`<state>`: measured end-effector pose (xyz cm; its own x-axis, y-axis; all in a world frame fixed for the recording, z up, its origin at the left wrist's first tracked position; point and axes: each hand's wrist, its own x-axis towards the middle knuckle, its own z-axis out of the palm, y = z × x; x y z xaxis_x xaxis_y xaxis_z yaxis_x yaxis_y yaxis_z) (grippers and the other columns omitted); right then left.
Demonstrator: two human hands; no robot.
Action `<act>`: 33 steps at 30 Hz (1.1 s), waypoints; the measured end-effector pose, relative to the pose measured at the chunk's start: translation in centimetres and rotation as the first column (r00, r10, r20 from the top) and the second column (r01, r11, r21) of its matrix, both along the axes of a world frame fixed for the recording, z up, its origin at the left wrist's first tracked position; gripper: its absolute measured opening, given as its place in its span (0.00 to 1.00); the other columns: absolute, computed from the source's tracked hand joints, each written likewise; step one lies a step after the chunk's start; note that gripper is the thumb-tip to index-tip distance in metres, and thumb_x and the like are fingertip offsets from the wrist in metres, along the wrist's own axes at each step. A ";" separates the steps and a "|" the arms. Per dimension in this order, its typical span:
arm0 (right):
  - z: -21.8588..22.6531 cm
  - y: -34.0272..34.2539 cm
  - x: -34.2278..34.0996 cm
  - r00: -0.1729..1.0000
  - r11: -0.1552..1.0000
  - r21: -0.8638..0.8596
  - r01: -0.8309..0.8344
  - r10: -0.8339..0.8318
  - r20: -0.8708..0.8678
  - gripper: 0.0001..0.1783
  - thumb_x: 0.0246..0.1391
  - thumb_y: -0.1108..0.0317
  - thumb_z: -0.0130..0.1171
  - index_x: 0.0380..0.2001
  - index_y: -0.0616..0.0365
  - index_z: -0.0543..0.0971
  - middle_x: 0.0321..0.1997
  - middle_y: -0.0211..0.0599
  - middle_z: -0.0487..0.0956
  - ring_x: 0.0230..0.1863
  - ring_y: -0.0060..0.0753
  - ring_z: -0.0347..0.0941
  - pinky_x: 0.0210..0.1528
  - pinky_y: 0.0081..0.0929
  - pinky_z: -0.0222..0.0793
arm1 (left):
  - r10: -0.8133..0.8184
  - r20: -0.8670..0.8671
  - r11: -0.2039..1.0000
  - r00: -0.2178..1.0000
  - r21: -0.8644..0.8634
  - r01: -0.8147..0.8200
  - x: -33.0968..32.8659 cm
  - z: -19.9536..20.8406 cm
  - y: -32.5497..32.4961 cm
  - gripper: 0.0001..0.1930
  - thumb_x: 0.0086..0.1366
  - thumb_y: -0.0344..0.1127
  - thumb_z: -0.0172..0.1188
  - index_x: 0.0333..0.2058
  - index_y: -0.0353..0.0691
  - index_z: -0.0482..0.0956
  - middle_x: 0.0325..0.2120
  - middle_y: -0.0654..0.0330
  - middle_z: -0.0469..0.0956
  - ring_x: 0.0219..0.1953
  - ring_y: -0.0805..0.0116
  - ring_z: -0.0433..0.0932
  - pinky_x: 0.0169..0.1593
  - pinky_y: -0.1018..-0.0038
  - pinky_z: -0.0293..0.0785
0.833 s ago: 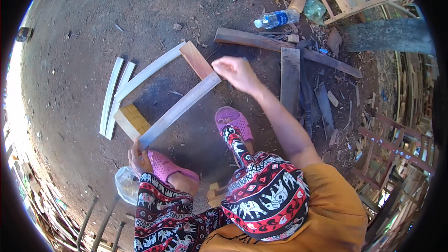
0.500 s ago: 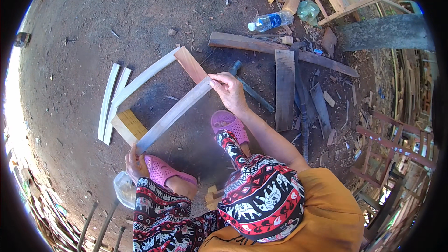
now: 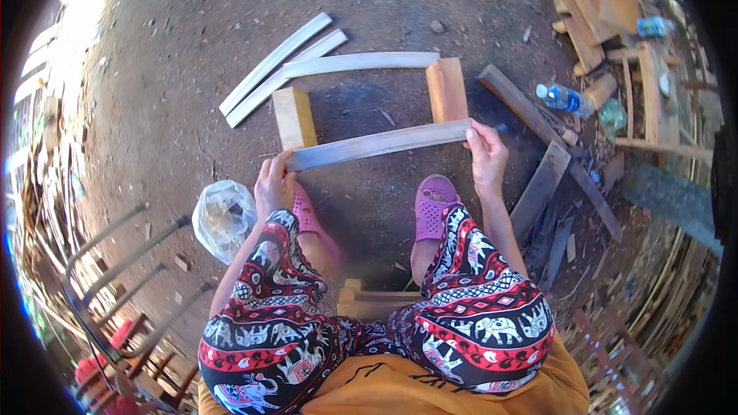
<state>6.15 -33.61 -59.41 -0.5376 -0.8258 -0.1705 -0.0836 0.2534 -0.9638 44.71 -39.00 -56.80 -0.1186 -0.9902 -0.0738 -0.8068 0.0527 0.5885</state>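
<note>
A pale wooden slat (image 3: 380, 144) spans in front of me, with a hand at each end. My left hand (image 3: 274, 183) pinches its left end, close to a yellowish wood block (image 3: 292, 119). Fingers of my right hand (image 3: 487, 155) grip the right end, beside a reddish wood block (image 3: 447, 91). Both blocks stand between this slat and a second pale slat (image 3: 361, 63) on the far side, so the four pieces outline a rough rectangle on the ground. Whether the near slat touches both blocks is hard to make out.
Two loose slats (image 3: 277, 61) lie at the far left. A clear plastic bag (image 3: 224, 220) sits by my left forearm. Dark boards (image 3: 541, 188), a water bottle (image 3: 565, 98) and scrap wood (image 3: 592, 19) lie to the right. My pink clogs (image 3: 436, 201) are just behind the slat.
My view has turned, so the frame of wood now lies nearly level across the picture instead of slanted. Both hands still hold the near slat's ends.
</note>
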 end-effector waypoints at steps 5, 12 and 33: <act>5.3 -2.1 2.0 0.816 0.983 0.036 -0.179 0.169 -0.553 0.12 0.56 0.72 0.61 0.43 0.61 0.80 0.42 0.39 0.77 0.41 0.31 0.76 0.43 0.24 0.73 | -0.061 0.067 0.998 0.996 -0.012 0.062 -0.3 0.9 0.0 0.24 0.53 0.24 0.62 0.50 0.47 0.76 0.34 0.56 0.74 0.37 0.53 0.78 0.40 0.61 0.76; 11.2 -8.2 9.5 0.232 0.459 0.301 -0.836 0.792 -0.565 0.13 0.51 0.68 0.62 0.41 0.60 0.78 0.40 0.42 0.75 0.46 0.46 0.71 0.52 0.38 0.67 | -0.108 -0.054 0.994 0.993 0.028 0.109 1.0 0.2 0.5 0.24 0.55 0.24 0.62 0.52 0.48 0.75 0.32 0.53 0.74 0.35 0.50 0.78 0.39 0.61 0.76; 4.2 -11.0 20.8 0.510 0.445 0.590 -0.674 0.858 -0.065 0.17 0.48 0.61 0.70 0.39 0.60 0.83 0.31 0.31 0.82 0.32 0.19 0.74 0.37 0.21 0.70 | 0.224 -0.760 0.938 0.610 -0.003 -0.348 0.3 -5.8 2.6 0.15 0.51 0.28 0.70 0.40 0.38 0.82 0.30 0.56 0.79 0.32 0.61 0.80 0.36 0.69 0.76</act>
